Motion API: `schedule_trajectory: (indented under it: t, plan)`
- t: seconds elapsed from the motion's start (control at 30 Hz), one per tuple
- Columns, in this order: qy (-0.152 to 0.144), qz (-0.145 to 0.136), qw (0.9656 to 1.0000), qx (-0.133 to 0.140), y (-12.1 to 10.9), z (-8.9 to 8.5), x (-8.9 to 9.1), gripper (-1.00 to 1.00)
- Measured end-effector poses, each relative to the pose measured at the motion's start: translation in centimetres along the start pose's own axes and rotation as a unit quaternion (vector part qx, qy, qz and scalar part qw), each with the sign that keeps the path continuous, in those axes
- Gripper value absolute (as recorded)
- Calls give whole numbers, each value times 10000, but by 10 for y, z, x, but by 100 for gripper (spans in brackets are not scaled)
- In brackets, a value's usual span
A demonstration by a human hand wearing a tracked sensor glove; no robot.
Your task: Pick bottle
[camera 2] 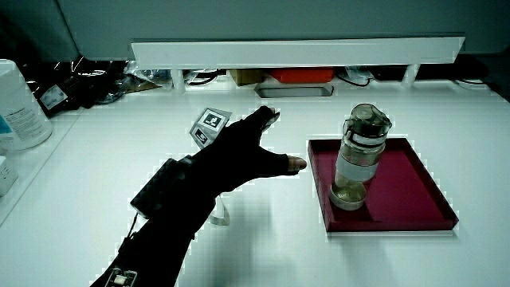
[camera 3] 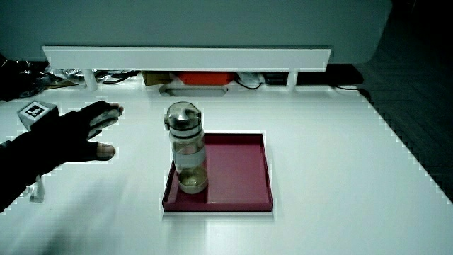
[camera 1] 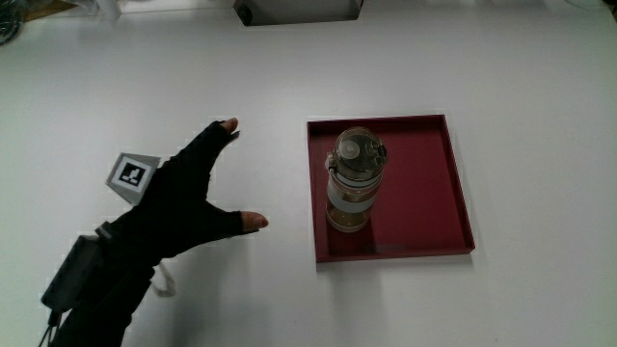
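Note:
A clear bottle with a grey lid and a pale band stands upright in a dark red tray; both side views show the bottle upright too. The hand in its black glove hovers over the bare table beside the tray, fingers spread and pointing toward the bottle, holding nothing. A gap of table separates its thumb tip from the tray's rim. The patterned cube sits on the back of the hand. In both side views the hand is apart from the bottle.
A low white partition runs along the table's edge farthest from the person, with cluttered items under it. A white container stands at the table's edge in a side view. A grey box lies farther from the person than the tray.

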Motion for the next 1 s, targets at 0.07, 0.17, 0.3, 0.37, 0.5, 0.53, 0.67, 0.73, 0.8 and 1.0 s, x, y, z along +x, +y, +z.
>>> schedule_trajectory:
  t: [0.07,0.17,0.3,0.37,0.5,0.53,0.67,0.73,0.8,1.0]
  plan:
    - [39,-27,9999,88,4,-7,0,0]
    - [-182,21,9998,89,7,-18,2,0]
    - [-124,115,9999,1,14,-33,1,0]
    - [-128,287,9995,-46,16,-39,5,0]
    - [-402,117,9991,-106,22,-55,0,0]
    - [-349,53,9993,-74,24,-59,-3,0]
    - [-357,218,9988,-262,29,-75,-1,0]
    - [-377,175,9987,-304,33,-83,-1,0]
    - [-403,279,9980,-398,36,-90,-1,0]
    - [-312,161,9986,-400,43,-106,-2,0]
